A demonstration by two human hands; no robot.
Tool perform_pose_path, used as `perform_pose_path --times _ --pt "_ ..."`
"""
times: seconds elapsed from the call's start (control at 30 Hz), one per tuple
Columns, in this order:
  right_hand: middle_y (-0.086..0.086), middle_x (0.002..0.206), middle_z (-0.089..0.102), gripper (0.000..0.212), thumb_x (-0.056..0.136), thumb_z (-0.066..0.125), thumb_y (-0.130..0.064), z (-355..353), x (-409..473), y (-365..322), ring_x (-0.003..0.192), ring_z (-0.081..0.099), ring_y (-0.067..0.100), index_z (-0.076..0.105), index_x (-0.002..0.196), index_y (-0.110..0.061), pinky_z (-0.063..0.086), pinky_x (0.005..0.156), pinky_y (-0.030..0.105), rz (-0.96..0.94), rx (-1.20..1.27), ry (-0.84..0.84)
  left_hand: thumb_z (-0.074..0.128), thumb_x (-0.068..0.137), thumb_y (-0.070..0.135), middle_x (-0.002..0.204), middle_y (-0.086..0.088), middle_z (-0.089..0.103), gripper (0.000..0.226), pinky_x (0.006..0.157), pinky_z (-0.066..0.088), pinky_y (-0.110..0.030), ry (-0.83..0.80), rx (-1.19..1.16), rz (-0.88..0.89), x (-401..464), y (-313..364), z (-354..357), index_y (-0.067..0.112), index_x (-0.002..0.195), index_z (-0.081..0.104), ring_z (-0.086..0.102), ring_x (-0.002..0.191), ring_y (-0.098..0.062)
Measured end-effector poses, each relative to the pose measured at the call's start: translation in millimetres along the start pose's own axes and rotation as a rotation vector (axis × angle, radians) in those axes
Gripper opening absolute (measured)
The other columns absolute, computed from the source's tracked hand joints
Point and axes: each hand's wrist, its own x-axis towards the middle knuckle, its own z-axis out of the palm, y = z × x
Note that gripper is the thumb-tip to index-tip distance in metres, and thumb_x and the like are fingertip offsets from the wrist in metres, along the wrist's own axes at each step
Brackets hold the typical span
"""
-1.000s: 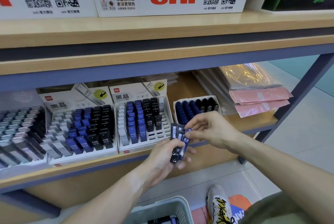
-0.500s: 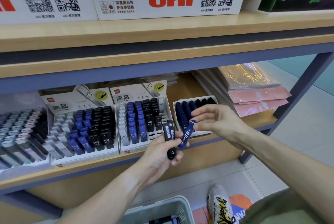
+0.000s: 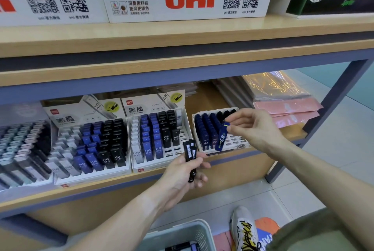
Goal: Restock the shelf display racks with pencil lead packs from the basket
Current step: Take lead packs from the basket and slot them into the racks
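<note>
My right hand [image 3: 251, 127] pinches one blue pencil lead pack [image 3: 222, 136] by its top end, hanging just over the front of the small right-hand display rack [image 3: 232, 143], which holds dark blue and black packs. My left hand [image 3: 182, 173] grips a small bundle of black lead packs [image 3: 190, 152] in front of the shelf edge, below the middle rack [image 3: 157, 135]. At the bottom of the view a grey basket [image 3: 182, 234] shows a few dark packs inside.
Two larger racks of HB 0.5 packs [image 3: 91, 145] fill the shelf to the left. Pink and clear plastic sleeves [image 3: 283, 104] lie at the right. The upper shelf board [image 3: 182, 48] overhangs the racks. A shoe [image 3: 242, 230] stands beside the basket.
My right hand pulled the blue pack out of the bundle and carried it up and right to the small rack. The left hand kept hold of the remaining packs.
</note>
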Motion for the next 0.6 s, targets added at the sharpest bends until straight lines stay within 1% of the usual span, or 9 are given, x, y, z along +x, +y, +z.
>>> perform_pose_path --times 0.1,0.2,0.27,0.33,0.5,0.6 --pt "0.001 0.084 0.075 0.018 0.084 0.078 -0.001 -2.5 2.7 11.8 0.078 0.071 0.011 0.076 0.092 -0.017 0.055 0.073 0.016 -0.096 -0.167 0.011 0.055 0.105 0.015 0.081 -0.01 0.064 0.026 0.045 0.036 -0.026 -0.01 0.028 -0.041 1.7 -1.6 -2.2 0.003 0.128 0.058 0.05 0.054 -0.019" --pt "-0.006 0.084 0.074 0.019 0.085 0.077 -0.001 -0.9 4.6 21.2 0.078 0.069 0.003 0.076 0.091 -0.019 0.054 0.073 0.012 -0.16 -0.285 -0.007 0.058 0.104 0.024 0.072 -0.002 0.057 0.03 0.045 0.029 -0.025 -0.04 0.087 -0.067 1.1 -1.8 -3.1 0.007 0.128 0.058 0.044 0.053 -0.015" --pt "-0.011 0.084 0.074 0.02 0.085 0.077 -0.003 0.8 7.0 26.3 0.08 0.069 0.0 0.075 0.091 -0.021 0.055 0.076 0.014 -0.179 -0.354 -0.018 0.057 0.104 0.025 0.069 0.0 0.052 0.03 0.046 0.025 -0.025 -0.056 0.096 -0.081 0.4 -0.9 -2.9 0.006 0.128 0.058 0.038 0.052 -0.014" --pt "-0.014 0.084 0.073 0.02 0.086 0.077 -0.004 2.2 9.1 29.6 0.081 0.068 -0.003 0.075 0.092 -0.023 0.055 0.076 0.014 -0.189 -0.397 -0.023 0.056 0.105 0.025 0.068 0.001 0.05 0.03 0.046 0.024 -0.025 -0.058 0.095 -0.088 -0.1 0.5 -2.0 0.006 0.127 0.058 0.035 0.051 -0.013" --pt "-0.017 0.083 0.072 0.02 0.085 0.078 -0.005 1.7 13.1 31.9 0.081 0.068 -0.004 0.076 0.091 -0.024 0.053 0.075 0.01 -0.2 -0.395 -0.037 0.057 0.104 0.025 0.068 0.001 0.049 0.031 0.047 0.023 -0.025 -0.052 0.095 -0.096 3.7 -1.1 -2.9 0.005 0.127 0.058 0.032 0.05 -0.012" --pt "-0.016 0.084 0.073 0.02 0.085 0.079 -0.007 2.0 14.7 34.1 0.082 0.068 -0.003 0.076 0.09 -0.025 0.055 0.077 0.013 -0.205 -0.398 -0.059 0.057 0.104 0.025 0.068 0.001 0.049 0.033 0.046 0.023 -0.025 -0.053 0.096 -0.096 7.4 -3.1 -3.3 0.003 0.129 0.056 0.032 0.049 -0.012"
